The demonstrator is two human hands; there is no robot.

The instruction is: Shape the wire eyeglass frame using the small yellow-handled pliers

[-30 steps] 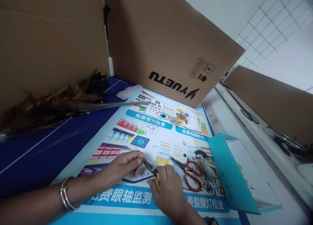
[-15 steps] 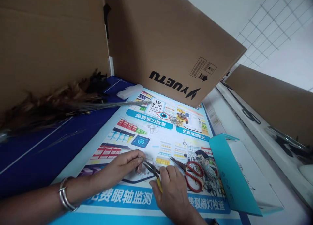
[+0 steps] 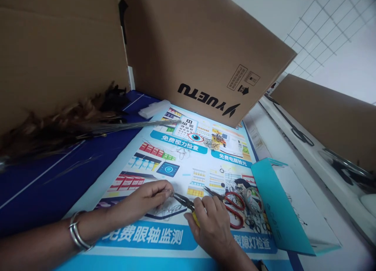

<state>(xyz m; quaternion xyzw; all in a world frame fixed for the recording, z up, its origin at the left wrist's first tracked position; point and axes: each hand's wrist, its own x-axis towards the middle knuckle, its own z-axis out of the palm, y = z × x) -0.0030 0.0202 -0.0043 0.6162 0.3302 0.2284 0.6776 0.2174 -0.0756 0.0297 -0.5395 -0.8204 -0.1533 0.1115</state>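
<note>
Fingers of left hand (image 3: 154,197) pinched together, contents too small to tell. Right hand (image 3: 212,222) clamped round yellow-handled pliers (image 3: 188,204), tips at left fingertips. Scissors (image 3: 222,197) just beside. Beneath, poster (image 3: 182,167): “免费视力检查”, “免费电脑验光”. Beyond, carton (image 3: 202,39), upside-down “YUETU”.

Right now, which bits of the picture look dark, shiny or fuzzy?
In the head view, the feathers at the left look dark and fuzzy; in the head view, the silver bracelet has shiny highlights; in the head view, the big box is shadowed along its left side; in the head view, the thin bit in the left hand is too tiny to make out.
</note>
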